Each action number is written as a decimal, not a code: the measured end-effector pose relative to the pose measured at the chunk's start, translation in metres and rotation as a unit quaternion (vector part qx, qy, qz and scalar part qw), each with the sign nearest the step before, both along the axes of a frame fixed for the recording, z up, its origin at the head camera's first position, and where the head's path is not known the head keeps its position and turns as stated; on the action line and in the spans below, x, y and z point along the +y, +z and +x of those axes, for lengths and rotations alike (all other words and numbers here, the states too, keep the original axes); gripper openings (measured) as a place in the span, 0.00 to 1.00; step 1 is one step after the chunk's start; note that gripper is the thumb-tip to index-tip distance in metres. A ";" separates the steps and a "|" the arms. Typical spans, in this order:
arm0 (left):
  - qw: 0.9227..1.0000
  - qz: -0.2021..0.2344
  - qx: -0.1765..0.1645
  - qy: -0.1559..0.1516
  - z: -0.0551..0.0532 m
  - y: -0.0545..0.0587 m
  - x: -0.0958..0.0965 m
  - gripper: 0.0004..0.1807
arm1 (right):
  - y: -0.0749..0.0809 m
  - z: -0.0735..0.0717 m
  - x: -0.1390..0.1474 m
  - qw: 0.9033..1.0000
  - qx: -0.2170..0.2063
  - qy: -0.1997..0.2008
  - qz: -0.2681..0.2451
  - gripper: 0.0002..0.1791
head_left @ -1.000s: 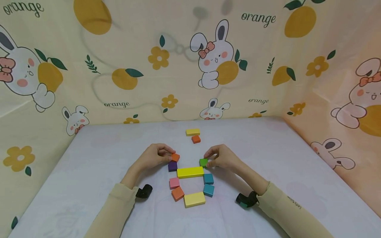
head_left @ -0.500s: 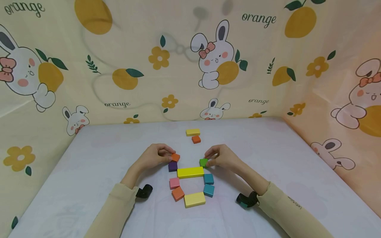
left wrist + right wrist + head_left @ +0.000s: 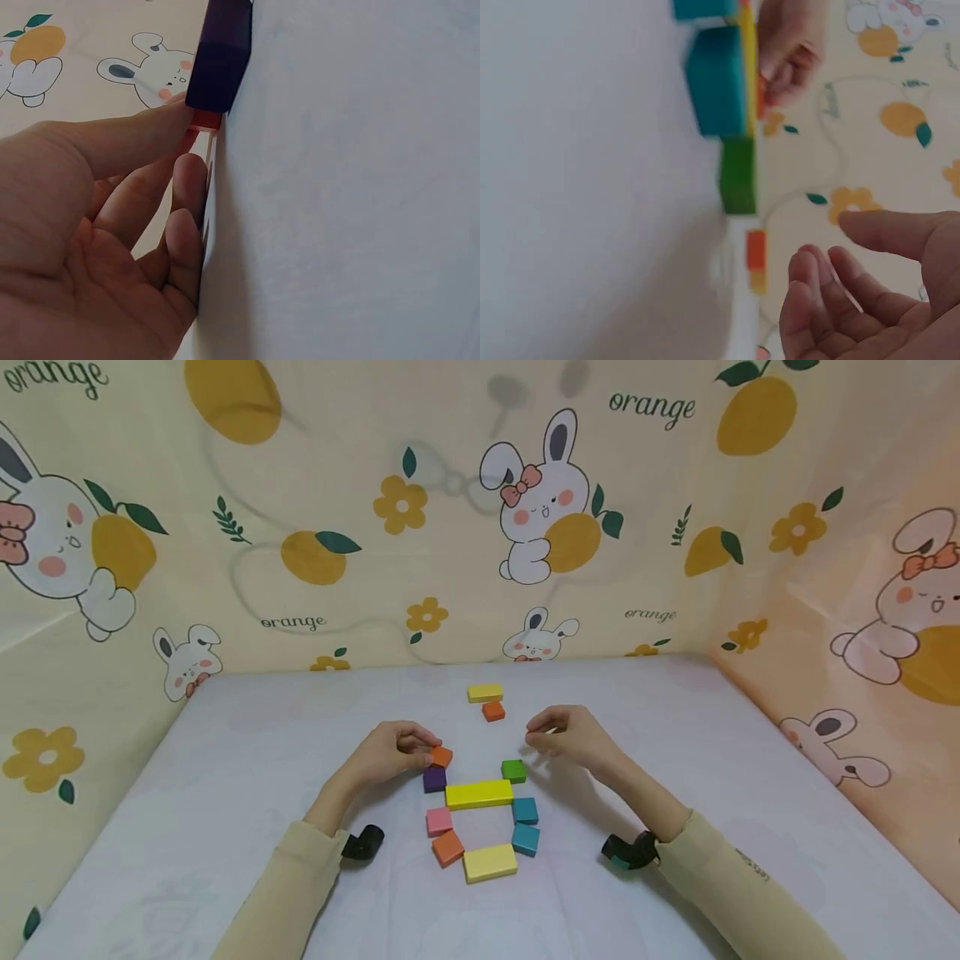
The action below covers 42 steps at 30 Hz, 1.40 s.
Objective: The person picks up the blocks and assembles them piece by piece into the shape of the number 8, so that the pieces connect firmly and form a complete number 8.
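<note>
My left hand (image 3: pixel 392 752) pinches an orange block (image 3: pixel 442 757) between thumb and fingers. That block sits against the far side of a purple block (image 3: pixel 434 780); in the left wrist view the purple block (image 3: pixel 219 64) partly covers it. A green block (image 3: pixel 513 771) lies across from them, past the right end of a long yellow block (image 3: pixel 478 794). My right hand (image 3: pixel 573 739) hovers beyond the green block, to its right, with nothing in it. In the right wrist view its thumb and fingers (image 3: pixel 881 232) stand apart, clear of the green block (image 3: pixel 738 176).
Nearer me, a pink block (image 3: pixel 439 822), a second orange block (image 3: pixel 448 848), a pale yellow block (image 3: pixel 491 864) and two teal blocks (image 3: pixel 526 839) complete a ring with the long yellow one. Farther back lie another yellow block (image 3: pixel 485 693) and a small orange block (image 3: pixel 492 711).
My right hand has let go of the green block and moved up and away to the right. The green block stays where it was. My left hand keeps its hold on the orange block.
</note>
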<state>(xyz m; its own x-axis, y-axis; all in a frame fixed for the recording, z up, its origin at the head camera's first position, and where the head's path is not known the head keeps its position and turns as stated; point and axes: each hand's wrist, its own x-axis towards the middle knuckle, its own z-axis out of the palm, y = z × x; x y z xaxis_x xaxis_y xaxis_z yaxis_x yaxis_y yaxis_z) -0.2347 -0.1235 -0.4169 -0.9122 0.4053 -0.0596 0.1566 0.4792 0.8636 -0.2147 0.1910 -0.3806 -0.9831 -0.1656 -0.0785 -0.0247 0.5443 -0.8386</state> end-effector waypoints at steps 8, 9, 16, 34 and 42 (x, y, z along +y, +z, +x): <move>1.000 -0.004 0.006 0.004 0.000 0.003 -0.003 0.11 | 0.011 -0.051 0.008 0.993 0.056 0.107 -0.004 0.18; 1.000 -0.004 0.005 0.004 0.000 0.002 -0.003 0.11 | 0.011 -0.060 0.008 0.991 0.065 0.119 -0.005 0.18; 1.000 0.000 0.000 0.001 -0.001 0.000 -0.004 0.12 | 0.005 -0.100 0.005 0.984 0.073 0.159 -0.015 0.18; 1.000 -0.008 0.000 0.011 -0.003 -0.003 -0.001 0.11 | -0.017 -0.118 0.000 0.986 0.024 0.157 -0.049 0.21; 1.000 0.000 -0.004 0.002 -0.002 -0.001 -0.001 0.11 | -0.024 -0.121 -0.006 0.986 0.012 0.164 -0.041 0.21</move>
<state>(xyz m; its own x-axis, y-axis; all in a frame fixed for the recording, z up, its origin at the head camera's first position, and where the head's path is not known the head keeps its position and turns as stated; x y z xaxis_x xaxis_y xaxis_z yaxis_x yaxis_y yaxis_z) -0.2369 -0.1249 -0.4180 -0.9133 0.4016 -0.0675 0.1475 0.4807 0.8644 -0.3356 0.1852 -0.4046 -0.8774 -0.4788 -0.0298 -0.2070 0.4340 -0.8768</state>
